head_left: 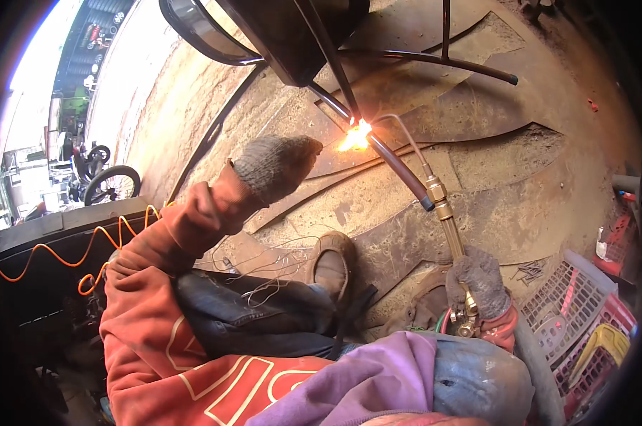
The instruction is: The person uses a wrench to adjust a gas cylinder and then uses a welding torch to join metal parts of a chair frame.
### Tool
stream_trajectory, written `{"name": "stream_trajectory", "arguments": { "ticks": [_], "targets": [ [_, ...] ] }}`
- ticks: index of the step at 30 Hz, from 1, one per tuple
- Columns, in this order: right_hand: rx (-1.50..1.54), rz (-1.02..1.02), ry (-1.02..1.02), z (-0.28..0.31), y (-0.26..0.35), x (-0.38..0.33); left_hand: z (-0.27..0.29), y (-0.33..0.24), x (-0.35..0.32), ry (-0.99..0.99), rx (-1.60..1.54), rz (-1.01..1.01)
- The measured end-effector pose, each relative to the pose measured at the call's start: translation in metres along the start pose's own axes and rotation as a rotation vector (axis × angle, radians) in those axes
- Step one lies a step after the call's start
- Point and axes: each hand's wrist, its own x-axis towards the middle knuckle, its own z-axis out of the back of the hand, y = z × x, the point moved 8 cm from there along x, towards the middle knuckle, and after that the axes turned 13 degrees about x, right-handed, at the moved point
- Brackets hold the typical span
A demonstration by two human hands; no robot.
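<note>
My right hand, in a grey knit glove, is wrapped around the handle of a brass gas torch. The torch's thin bent tube curves up and left to a bright orange flame. That flame plays on a joint of a dark metal tube frame, where a slanting bar meets the lower tube. To the left of the flame is my left hand, also gloved in grey, its fingers drawn together and pointing at the joint. Whatever it may pinch is too small to make out. Several thin wires lie across my leg.
Metal sheets cover parts of the dusty ground beneath the frame. Plastic crates stand at the right, beside loose nails or bolts. An orange coiled hose runs along the left. A wheel stands farther off.
</note>
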Motion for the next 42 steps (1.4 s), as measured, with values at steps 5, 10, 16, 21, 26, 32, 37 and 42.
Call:
{"name": "stream_trajectory", "arguments": {
  "ticks": [5,10,16,21,26,32,37,42],
  "targets": [
    [0.053,0.012,0.062,0.004,-0.008,0.006,0.002,0.001,-0.001,0.001,0.019,0.012],
    [0.092,-0.039,0.031,-0.002,-0.003,0.003,0.002,0.000,-0.003,0.023,0.027,0.055],
    [0.110,-0.060,0.061,-0.002,-0.003,0.003,0.003,-0.004,0.000,0.077,0.027,0.093],
    [0.025,-0.044,0.028,-0.003,0.002,0.004,0.007,-0.006,0.001,0.102,0.047,0.100],
    [0.018,-0.044,0.024,0.000,-0.002,0.006,0.005,-0.006,0.001,0.097,0.054,0.098],
    [0.028,-0.063,0.002,-0.001,-0.001,0.004,0.001,-0.001,0.001,0.036,0.049,0.035],
    [0.044,-0.082,0.026,-0.002,-0.002,0.005,0.001,-0.001,0.000,0.050,0.015,0.080],
    [0.033,-0.084,0.002,0.006,-0.006,0.003,0.001,-0.005,0.004,0.107,-0.014,0.095]
  ]
}}
